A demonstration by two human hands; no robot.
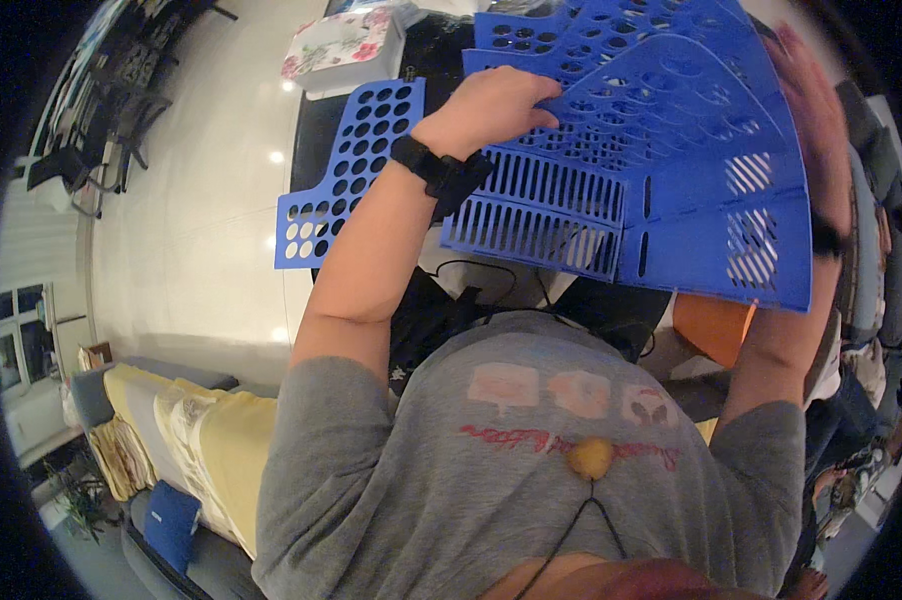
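A blue plastic file rack [706, 225] with round holes, slots and upright dividers stands before me on a black table. My left hand [496, 105], wearing a black band at the wrist, reaches in from the left. Its thumb and bent index finger are at the edge of a divider; the other fingers are mostly hidden. On the outer side of the rack's right wall lies my right hand [811, 90], fingers stretched out, its palm partly hidden by the wall. Left of the rack, a loose blue perforated panel [349, 170] extends past the table's edge, partly behind my left forearm.
A white box with a floral lid [343, 50] sits at the table's far left, beside clear plastic wrapping [396, 10]. Below the rack's right side is an orange object [711, 325]. A sofa with yellow covers [201, 410] stands at lower left, chairs [91, 170] at far left.
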